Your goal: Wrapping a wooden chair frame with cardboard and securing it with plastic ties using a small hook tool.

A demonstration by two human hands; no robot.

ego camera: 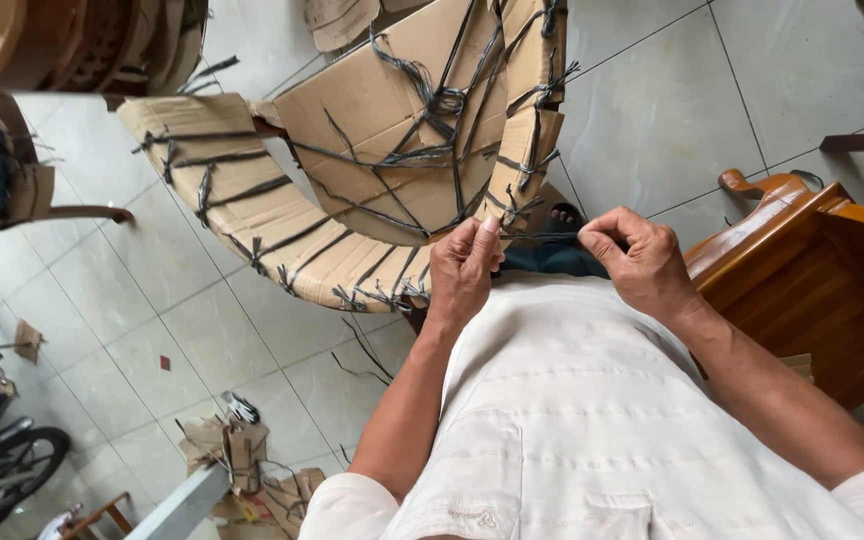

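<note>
strand (542,236) — level, crosswise, left hand (462,272) to right hand (640,262)

Matt brown cardboard wrapping (392,120), possibly plastic dark strand (542,236), glossy wooden chair (802,270).

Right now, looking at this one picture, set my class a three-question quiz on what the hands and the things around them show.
1. True or false: both hands pinch one thin dark strand.
2. What wraps the curved piece ahead? A) cardboard tied with dark strips B) blue cloth C) wire mesh
3. Which wooden thing stands beside the right arm?

Key
1. True: left hand and right hand hold the strand.
2. A, the cardboard-wrapped piece.
3. A wooden chair.
</note>
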